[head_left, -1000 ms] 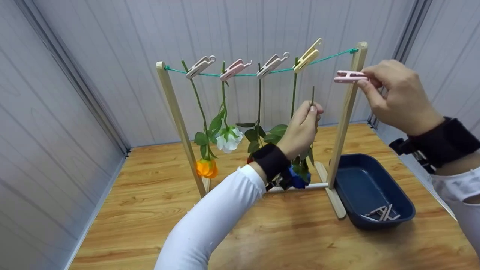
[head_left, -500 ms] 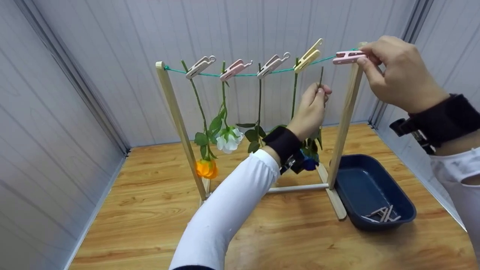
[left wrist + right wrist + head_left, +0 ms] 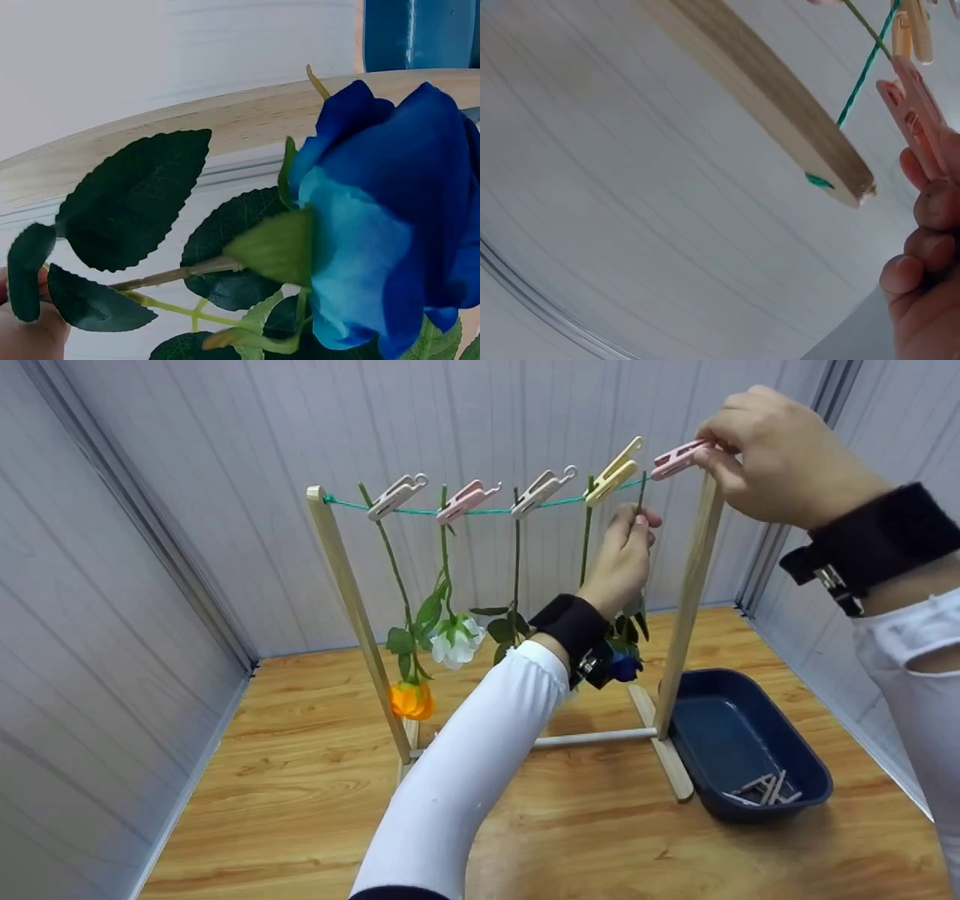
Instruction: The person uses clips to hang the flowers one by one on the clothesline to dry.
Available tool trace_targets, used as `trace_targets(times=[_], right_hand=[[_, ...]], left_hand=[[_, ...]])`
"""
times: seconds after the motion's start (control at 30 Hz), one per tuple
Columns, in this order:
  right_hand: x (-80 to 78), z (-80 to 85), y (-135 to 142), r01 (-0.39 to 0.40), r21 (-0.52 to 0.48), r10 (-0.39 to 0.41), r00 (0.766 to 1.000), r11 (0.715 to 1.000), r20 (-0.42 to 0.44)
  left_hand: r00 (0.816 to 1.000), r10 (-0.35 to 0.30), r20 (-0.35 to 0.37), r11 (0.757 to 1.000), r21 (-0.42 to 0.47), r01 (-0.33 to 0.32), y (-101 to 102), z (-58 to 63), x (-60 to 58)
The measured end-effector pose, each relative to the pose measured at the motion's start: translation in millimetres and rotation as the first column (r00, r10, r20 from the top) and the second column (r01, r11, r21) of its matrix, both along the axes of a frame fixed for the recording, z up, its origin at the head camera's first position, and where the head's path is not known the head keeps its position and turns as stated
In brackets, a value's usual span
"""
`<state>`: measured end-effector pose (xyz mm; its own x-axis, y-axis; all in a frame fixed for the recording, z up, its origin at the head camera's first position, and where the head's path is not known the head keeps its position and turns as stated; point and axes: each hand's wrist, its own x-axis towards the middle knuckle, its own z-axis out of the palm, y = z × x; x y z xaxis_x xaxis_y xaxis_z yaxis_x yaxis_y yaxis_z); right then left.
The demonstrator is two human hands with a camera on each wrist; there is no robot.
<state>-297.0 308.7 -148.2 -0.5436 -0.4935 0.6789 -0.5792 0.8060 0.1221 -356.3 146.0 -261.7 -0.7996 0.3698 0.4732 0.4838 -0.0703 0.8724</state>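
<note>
In the head view my left hand point(image 3: 624, 556) pinches the stem of a blue rose point(image 3: 390, 217), which hangs head down beneath the hand. The stem's top end reaches the green cord point(image 3: 491, 511). My right hand point(image 3: 787, 457) grips a pink clothespin point(image 3: 677, 460) by its handles, its nose at the cord just right of the stem tip. Along the cord, clothespins hold other stems upside down: an orange flower point(image 3: 412, 701), a white flower point(image 3: 456, 642), and stems under a pale clothespin point(image 3: 541, 493) and a yellow clothespin point(image 3: 613, 474). My left forearm hides their lower parts.
The cord runs between two wooden posts point(image 3: 351, 607) joined low down by a white rod point(image 3: 592, 737). A dark blue basin point(image 3: 720, 735) with several clothespins point(image 3: 766, 787) stands beside the right foot. Pale panel walls surround the wooden table point(image 3: 285, 810).
My left hand has risen and moved a little right with the rose, bringing its stem tip up to the cord. My right hand has lifted the pink clothespin to the cord and tilted it.
</note>
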Motion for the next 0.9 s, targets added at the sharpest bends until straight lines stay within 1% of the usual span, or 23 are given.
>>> trace_targets(times=[0.2,0.43,0.6,0.73,0.9], right_hand=[[-10.1,4.7,5.6,0.008,0.041,-0.011,0.997,0.999,0.070],[-11.3,10.3,2.0,0.060,0.102,-0.075,0.986,0.993,0.148],[-10.4,11.7,-4.4,0.078,0.165,-0.106,0.981,0.983,0.163],[-9.5,12.0,-7.1,0.091,0.192,-0.125,0.977,0.977,0.173],[-9.7,14.6,-8.3,0.100,0.206,-0.138,0.974,0.974,0.180]], left_hand=[[1.000,0.009,0.014,1.000,-0.023,-0.008,4.4,0.4,0.4],[1.000,0.014,0.008,0.999,-0.049,-0.014,7.2,4.8,1.1],[1.000,0.013,0.005,0.998,-0.058,-0.013,6.2,3.0,0.8],[1.000,0.009,0.005,0.998,-0.059,-0.008,5.6,1.3,0.9],[1.000,-0.016,0.016,1.000,-0.013,0.017,4.9,0.9,-0.4]])
